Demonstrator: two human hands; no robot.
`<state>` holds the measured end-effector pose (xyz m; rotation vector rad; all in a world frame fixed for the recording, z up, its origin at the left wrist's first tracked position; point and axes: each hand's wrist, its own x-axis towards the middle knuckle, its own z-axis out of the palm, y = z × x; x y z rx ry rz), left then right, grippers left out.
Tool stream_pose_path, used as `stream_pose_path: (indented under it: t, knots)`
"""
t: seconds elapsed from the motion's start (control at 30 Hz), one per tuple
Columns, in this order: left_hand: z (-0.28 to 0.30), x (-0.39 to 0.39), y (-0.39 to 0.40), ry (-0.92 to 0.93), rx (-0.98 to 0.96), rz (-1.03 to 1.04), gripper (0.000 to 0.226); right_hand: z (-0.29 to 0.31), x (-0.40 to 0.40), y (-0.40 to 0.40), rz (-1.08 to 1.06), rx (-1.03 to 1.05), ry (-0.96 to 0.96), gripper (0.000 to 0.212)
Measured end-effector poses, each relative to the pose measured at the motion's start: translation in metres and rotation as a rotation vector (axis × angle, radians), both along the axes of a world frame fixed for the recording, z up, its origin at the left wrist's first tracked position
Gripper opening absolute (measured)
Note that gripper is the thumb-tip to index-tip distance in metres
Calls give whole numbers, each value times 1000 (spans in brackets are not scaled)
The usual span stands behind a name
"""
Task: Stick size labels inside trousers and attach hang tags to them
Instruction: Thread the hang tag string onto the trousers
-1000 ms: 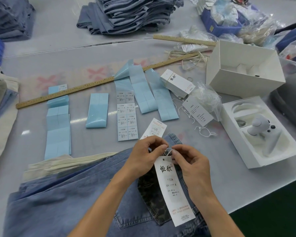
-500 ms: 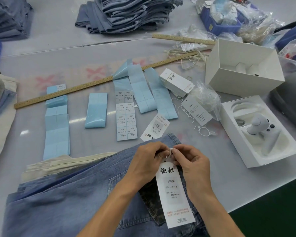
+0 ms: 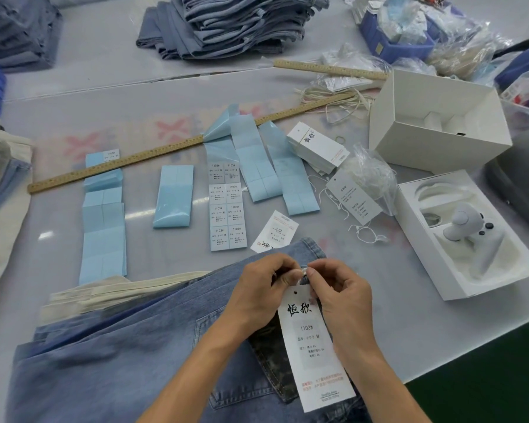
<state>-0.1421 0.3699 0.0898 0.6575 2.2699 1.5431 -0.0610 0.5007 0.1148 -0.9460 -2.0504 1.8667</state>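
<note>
Both hands work at the waistband of the jeans [image 3: 110, 370], which lie flat on the near part of the tabletop [image 3: 379, 340] so the waist edge faces the labels. The left hand [image 3: 257, 294] and the right hand [image 3: 339, 297] meet fingertip to fingertip just above the hang tag [image 3: 313, 343], each grip narrow and pinching something small and pale at the tag's punched top end, probably its string; whether it passes through a belt loop is hidden by the fingers. The tag hangs toward the near edge, over a dark patch [image 3: 272, 364] on the denim, printed face up. Beyond the waistband, a sheet of size labels [image 3: 226, 209] lies within easy reach, flanked by blue backing strips [image 3: 103, 233]. To the right, a stack of spare tags [image 3: 318, 146] and loose strings [image 3: 364, 235] lie ready for the next pairs.
</note>
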Motion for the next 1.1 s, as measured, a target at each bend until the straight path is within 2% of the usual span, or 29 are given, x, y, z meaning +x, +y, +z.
stream_pose_path:
  t: [0.3,0.8,0.97,1.1]
  knots:
    - [2,2,5,45,-99,-6,8,1,2,1,10,-20,-3,13]
    - [-2,2,3,70,-110,-4,7,5,1,-5,60,64,6,18]
    - [-6,2,2,55,-85,4,6,5,1,-4,59,36,-3,17]
    - [-9,3,0,17,-24,24,6,7,-1,0,55,-84,-9,14]
